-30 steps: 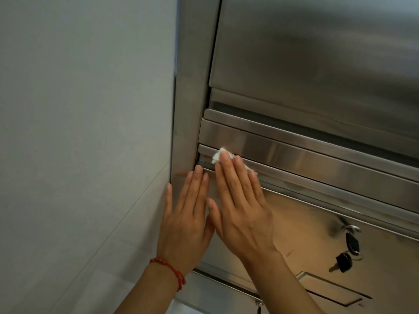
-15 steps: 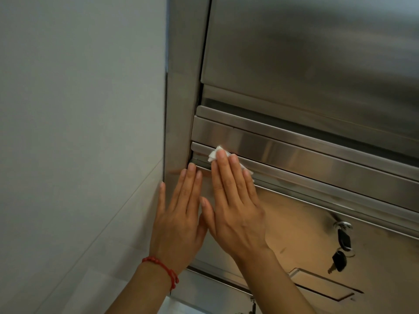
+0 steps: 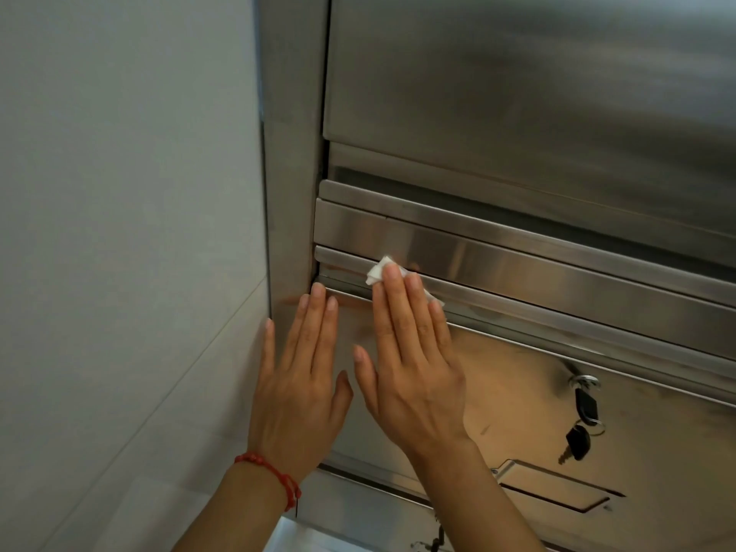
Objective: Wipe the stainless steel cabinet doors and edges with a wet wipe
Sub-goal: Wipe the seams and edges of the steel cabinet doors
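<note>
A stainless steel cabinet fills the right of the head view, with an upper door (image 3: 517, 81) and a lower door (image 3: 525, 400) split by horizontal steel edges (image 3: 517, 268). My right hand (image 3: 410, 364) lies flat on the lower door, its fingertips pressing a small white wet wipe (image 3: 378, 268) against the ledge above that door. Most of the wipe is hidden under the fingers. My left hand (image 3: 298, 384), with a red bracelet on the wrist, rests flat and spread on the cabinet's left frame (image 3: 292, 153), holding nothing.
A grey tiled wall (image 3: 119, 233) meets the cabinet's left frame. A lock with black keys (image 3: 581, 424) hangs on the lower door at the right. A recessed handle (image 3: 557, 492) sits below the keys.
My right hand with the wipe has slid a little to the right along the ledge. The left hand stays flat on the frame.
</note>
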The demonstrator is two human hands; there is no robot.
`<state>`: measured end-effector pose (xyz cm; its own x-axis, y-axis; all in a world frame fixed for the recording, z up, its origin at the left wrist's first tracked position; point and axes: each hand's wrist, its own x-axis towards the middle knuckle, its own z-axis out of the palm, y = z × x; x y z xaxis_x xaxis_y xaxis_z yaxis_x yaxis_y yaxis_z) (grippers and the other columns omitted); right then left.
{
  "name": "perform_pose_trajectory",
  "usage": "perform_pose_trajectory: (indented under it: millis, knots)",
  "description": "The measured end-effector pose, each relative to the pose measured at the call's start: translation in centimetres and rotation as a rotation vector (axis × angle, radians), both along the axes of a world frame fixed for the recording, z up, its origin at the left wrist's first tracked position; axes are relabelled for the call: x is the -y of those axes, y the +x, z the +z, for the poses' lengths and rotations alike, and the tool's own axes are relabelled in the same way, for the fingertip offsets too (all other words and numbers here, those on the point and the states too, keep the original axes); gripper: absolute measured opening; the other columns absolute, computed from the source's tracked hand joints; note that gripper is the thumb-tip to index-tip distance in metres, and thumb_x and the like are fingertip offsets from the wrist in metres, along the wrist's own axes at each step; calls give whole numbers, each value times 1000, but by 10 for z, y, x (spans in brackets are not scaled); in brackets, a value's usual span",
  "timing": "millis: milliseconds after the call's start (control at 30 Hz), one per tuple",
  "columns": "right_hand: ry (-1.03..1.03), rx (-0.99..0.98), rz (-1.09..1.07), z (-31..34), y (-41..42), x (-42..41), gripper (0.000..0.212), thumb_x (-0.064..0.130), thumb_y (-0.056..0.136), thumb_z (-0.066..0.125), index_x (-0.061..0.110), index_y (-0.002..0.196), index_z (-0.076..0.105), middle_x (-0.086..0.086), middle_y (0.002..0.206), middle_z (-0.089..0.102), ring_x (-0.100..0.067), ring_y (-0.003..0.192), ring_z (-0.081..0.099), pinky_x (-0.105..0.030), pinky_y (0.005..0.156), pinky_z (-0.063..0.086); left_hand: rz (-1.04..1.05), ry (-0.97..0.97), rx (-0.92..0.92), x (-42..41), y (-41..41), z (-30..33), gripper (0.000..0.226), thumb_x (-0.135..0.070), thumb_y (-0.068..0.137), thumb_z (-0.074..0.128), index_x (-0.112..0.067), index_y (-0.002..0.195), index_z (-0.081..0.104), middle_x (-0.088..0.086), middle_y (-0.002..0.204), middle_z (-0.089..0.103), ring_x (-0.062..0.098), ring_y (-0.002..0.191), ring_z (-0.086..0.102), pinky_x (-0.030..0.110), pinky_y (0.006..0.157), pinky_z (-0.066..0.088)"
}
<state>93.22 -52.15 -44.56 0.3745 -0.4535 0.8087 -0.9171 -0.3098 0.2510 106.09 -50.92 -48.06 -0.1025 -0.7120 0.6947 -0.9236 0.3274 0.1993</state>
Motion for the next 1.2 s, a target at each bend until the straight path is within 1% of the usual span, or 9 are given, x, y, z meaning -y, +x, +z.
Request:
perform_pose_trajectory:
  millis: [100,233,467,567,700,867,933,1067,1200]
  knots:
    - [-20,20,-25,-2,-8,-2,54,32,95,37,0,138,34,-13,148,20,-27,141,19,-37,115,18,3,-2,18,1,0,-1,68,-25,84,42,0,142,19,19,149,23,30,138,22,59,106,25]
    - [-8,56,-6,-1,0,-1,54,32,95,36,-1,138,33,-14,148,21,-25,140,19,-37,115,19,6,-21,-11,1,-1,-1,66,-27,86,42,0,142,20,18,149,22,27,139,20,56,108,22]
    - [-24,42,-50,-5,-22,-6,53,31,95,38,2,138,33,-11,148,21,-23,139,20,-37,114,19,-30,-48,31,-1,-10,6,69,-26,83,41,0,143,19,18,150,21,28,139,19,58,107,22]
    - [-22,67,-38,-4,-20,-7,55,32,94,39,1,138,32,-12,148,20,-23,140,19,-37,115,17,-45,-55,36,-1,-15,10,65,-27,87,41,-1,142,20,18,149,22,28,139,20,59,107,24]
    - [-5,47,-11,-2,-20,-6,55,32,94,37,0,139,33,-12,148,21,-25,140,20,-38,115,18,-65,-71,41,-2,-23,13,55,-29,94,31,-1,142,21,18,148,24,27,139,20,57,108,22]
    - [-22,46,-45,-4,-38,-11,51,31,97,34,2,139,34,-11,148,23,-24,139,23,-38,114,20,-62,-59,78,1,-27,14,65,-27,86,43,-1,142,22,17,149,24,27,139,19,60,106,25]
    - [-27,66,-48,-6,-40,-12,51,30,98,33,2,139,34,-12,148,23,-25,139,22,-39,115,19,-61,-54,74,1,-30,11,67,-26,85,44,-1,142,22,18,150,23,27,140,18,60,106,25]
    - [-12,76,-32,-7,-33,-10,56,31,95,37,1,142,29,-12,149,22,-25,140,20,-38,115,19,-64,-48,65,0,-32,6,63,-25,88,43,-1,142,22,17,150,23,28,140,19,62,105,27]
    - [-21,45,-53,-7,-46,-11,53,30,97,34,2,142,30,-11,149,21,-23,141,19,-38,116,17,-68,-25,99,-1,-28,6,69,-24,83,45,-3,144,20,15,152,21,28,140,18,63,104,27]
